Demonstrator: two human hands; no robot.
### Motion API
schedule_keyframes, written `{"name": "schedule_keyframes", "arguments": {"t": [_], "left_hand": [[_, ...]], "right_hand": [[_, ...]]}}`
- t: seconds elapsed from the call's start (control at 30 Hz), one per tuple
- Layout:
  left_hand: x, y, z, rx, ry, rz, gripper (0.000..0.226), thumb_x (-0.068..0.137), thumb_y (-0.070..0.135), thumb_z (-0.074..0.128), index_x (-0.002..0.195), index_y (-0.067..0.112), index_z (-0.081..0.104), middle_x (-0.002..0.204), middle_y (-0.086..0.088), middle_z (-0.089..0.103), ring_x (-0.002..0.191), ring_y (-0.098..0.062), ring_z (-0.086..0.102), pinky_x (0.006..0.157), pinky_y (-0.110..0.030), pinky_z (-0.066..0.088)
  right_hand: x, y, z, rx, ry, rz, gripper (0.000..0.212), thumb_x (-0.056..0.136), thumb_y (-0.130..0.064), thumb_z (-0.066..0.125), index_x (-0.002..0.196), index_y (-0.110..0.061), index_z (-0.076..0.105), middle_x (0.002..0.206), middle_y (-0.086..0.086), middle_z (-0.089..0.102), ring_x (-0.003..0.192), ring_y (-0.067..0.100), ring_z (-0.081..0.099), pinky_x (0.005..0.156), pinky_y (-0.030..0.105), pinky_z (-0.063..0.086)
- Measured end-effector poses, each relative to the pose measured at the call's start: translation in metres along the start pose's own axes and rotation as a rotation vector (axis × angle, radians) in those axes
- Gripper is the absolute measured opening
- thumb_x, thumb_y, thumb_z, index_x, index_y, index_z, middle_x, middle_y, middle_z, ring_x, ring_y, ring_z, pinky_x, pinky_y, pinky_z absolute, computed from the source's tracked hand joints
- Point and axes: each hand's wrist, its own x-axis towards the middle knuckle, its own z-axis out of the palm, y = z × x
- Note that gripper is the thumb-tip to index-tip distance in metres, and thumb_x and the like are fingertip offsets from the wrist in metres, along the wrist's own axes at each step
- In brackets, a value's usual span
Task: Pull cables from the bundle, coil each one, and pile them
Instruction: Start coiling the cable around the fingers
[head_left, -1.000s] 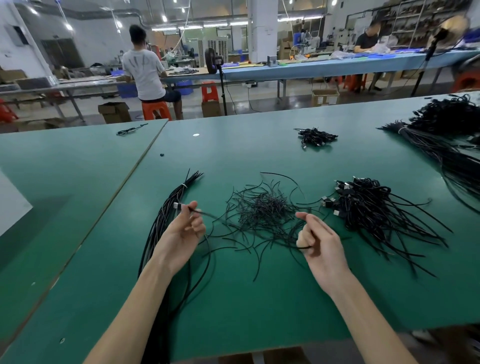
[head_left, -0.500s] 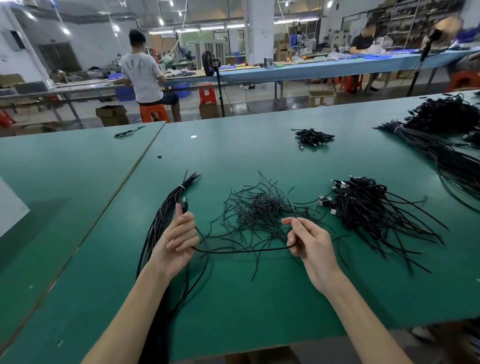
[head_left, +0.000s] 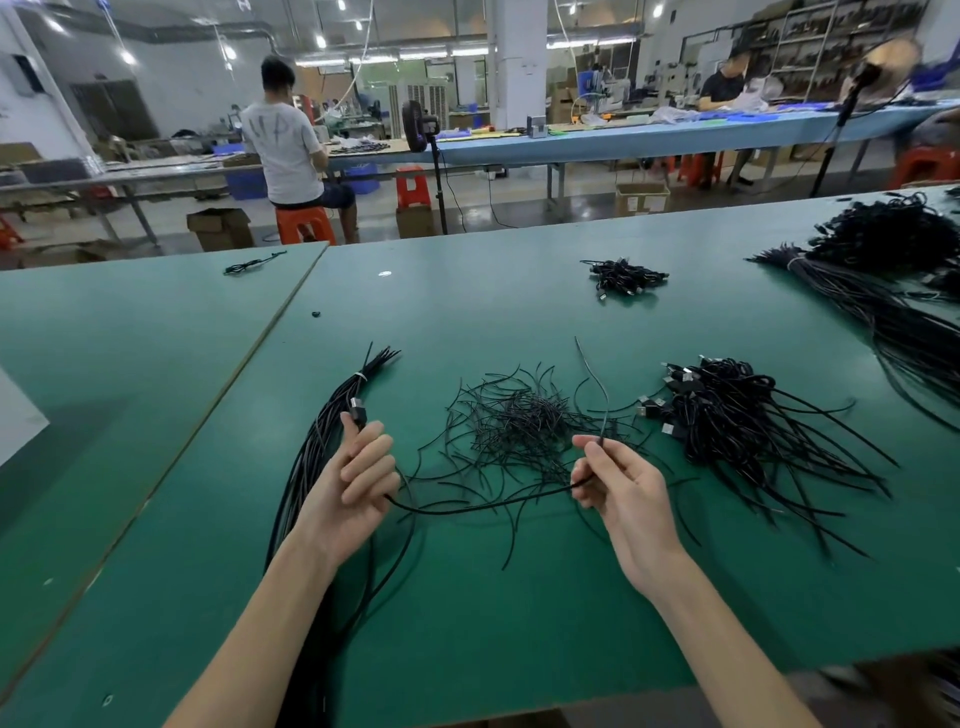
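Observation:
A long tied bundle of black cables (head_left: 322, 447) lies on the green table (head_left: 519, 597) at the left, running toward the front edge. My left hand (head_left: 358, 478) holds one black cable (head_left: 483, 503) by its plug end, the plug sticking up above my thumb. That cable sags across to my right hand (head_left: 613, 483), which pinches it; its free end curves up above my fingers. Between and behind my hands lies a heap of short black wire ties (head_left: 519, 421). A pile of coiled cables (head_left: 737, 415) with plugs sits to the right.
A small cluster of coiled cables (head_left: 623, 274) lies farther back, and a big mass of cables (head_left: 893, 270) fills the right edge. A second green table (head_left: 104, 364) adjoins on the left with one stray cable (head_left: 252, 264). People work at benches behind.
My hands have drawn apart and the cable now hangs slack between them. Its free end has swung up above my right hand. The plug end rose above my left thumb.

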Motion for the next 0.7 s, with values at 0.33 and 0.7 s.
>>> {"name": "schedule_keyframes", "arguments": {"t": [0.33,0.7], "left_hand": [[0.001,-0.003,0.012,0.196,0.324,0.273,0.026,0.105,0.042,0.047,0.094,0.025,0.064,0.08,0.012,0.052,0.066,-0.004,0.053,0.076,-0.022,0.053],[0.026,-0.023,0.068,0.247,0.202,0.191,0.032,0.103,0.029,0.052,0.103,0.014,0.08,0.109,-0.001,0.077,0.1,-0.015,0.075,0.088,-0.031,0.06]], "right_hand": [[-0.002,0.006,0.007,-0.44,-0.037,-0.094,0.07,0.096,-0.005,0.066,0.156,-0.02,0.032,0.11,0.002,0.068,0.072,0.012,0.063,0.077,0.025,0.057],[-0.01,0.014,0.02,-1.148,0.007,-0.481,0.066,0.093,-0.018,0.072,0.153,-0.028,0.045,0.169,-0.009,-0.009,0.151,0.002,-0.016,0.121,0.031,0.002]]}}
